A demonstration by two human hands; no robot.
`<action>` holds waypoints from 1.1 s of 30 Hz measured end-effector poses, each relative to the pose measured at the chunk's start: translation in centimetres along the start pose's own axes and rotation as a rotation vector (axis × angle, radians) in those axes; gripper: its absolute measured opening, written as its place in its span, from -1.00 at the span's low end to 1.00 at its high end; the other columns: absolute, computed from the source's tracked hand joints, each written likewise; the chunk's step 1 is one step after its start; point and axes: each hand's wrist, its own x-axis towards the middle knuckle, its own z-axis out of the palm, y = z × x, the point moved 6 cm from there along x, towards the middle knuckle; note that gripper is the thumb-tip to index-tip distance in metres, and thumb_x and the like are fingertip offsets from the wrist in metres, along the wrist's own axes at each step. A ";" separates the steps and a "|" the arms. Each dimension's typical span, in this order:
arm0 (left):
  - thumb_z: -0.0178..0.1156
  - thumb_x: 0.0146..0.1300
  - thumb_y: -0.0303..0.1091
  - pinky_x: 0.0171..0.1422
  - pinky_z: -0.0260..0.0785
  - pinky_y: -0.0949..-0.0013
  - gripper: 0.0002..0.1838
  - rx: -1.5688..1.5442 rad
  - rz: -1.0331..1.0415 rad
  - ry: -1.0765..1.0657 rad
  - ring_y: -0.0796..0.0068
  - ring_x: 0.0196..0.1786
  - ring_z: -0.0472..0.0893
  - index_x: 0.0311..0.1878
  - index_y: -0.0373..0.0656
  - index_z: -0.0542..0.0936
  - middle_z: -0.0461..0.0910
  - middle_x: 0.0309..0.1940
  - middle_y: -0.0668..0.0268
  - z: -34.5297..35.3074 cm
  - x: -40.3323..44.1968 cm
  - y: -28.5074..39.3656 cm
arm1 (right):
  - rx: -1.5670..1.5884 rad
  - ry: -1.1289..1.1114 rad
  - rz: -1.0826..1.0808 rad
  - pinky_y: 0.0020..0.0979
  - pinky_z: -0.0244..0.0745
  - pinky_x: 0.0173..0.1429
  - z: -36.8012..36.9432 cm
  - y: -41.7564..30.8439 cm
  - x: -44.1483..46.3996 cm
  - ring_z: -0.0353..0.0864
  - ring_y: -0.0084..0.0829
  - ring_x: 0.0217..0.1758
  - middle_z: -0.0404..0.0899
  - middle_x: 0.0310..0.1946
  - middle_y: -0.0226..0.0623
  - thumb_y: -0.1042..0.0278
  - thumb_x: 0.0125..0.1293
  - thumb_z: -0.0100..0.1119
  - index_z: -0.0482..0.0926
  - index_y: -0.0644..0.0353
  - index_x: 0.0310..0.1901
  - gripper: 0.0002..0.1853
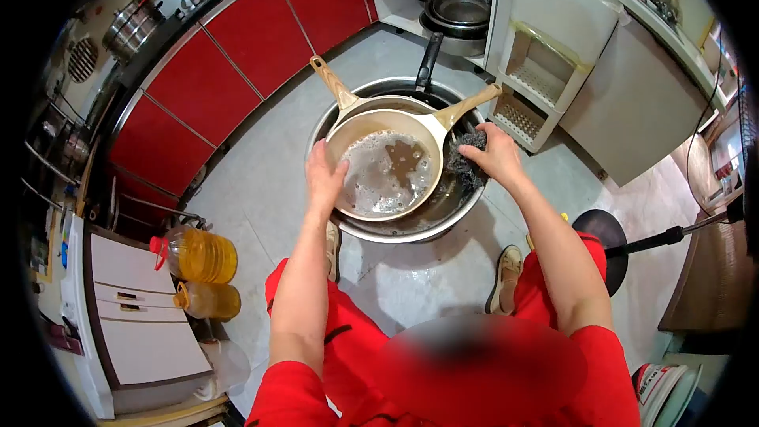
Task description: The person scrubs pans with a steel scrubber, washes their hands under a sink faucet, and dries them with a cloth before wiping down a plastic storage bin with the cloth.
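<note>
Metal basin (395, 239) on the tiled floor (273, 166), round and wide. Inside, toward the left edge, a cream frying pan (379, 116) with sudsy water, over another wood-look-handled pan (336, 87) and beside a black handle (429, 63) at the far edge. Probably rigid, weighty with liquid, slick at the soapy rim, easily tipped; best taken by the wood-look handle (466, 105), with support at the opposite rim. Left hand (322, 178) half-curled over the pan's left rim, thumb inward. Right hand (496, 156) by the basin's right edge, bent, nearly closed around a springy-looking wire scourer (466, 163).
</note>
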 end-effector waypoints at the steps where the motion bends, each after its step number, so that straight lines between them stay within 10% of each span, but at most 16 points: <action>1: 0.28 0.14 -0.27 0.40 0.20 0.19 -0.29 -0.067 -0.015 0.034 0.06 0.31 0.39 0.34 -0.31 0.30 0.40 0.24 -0.05 -0.5 -0.2 -0.3 | -0.001 0.001 0.003 -0.16 0.46 0.09 0.0 0.2 0.1 0.60 -0.07 -0.01 0.62 -0.09 -0.05 0.01 0.02 0.41 0.53 0.23 0.02 -0.40; 16: 0.23 0.22 -0.28 0.44 0.11 0.16 -0.37 -0.022 -0.065 0.102 0.00 0.37 0.28 0.31 -0.33 0.31 0.29 0.29 -0.09 -3.2 -4.8 -1.4 | 0.236 0.201 -0.291 -0.14 0.43 0.12 -0.6 -4.1 0.7 0.54 -0.03 0.04 0.55 -0.08 -0.02 0.13 0.12 0.33 0.53 0.22 0.04 -0.51; 28: 0.22 0.29 -0.13 0.34 0.21 -0.03 -0.24 -1.045 -0.646 0.120 0.11 0.40 0.25 0.46 -0.13 0.11 0.17 0.42 0.10 1.8 -9.8 -2.6 | -0.001 0.095 -0.154 -0.10 0.24 0.35 1.9 -2.3 1.6 0.23 0.00 0.32 0.37 0.24 -0.15 0.10 0.18 0.25 0.37 -0.01 0.28 -0.39; 33: 0.13 0.28 0.11 0.21 0.24 -0.29 -0.30 -1.299 -0.993 -0.083 0.12 0.30 0.38 0.38 -0.02 0.24 0.33 0.34 0.26 3.8 -11.2 -1.2 | 0.085 0.095 0.136 -0.12 0.20 0.39 0.3 3.4 2.1 0.35 0.00 0.31 0.35 0.26 0.09 -0.13 0.25 0.16 0.29 0.37 0.30 -0.21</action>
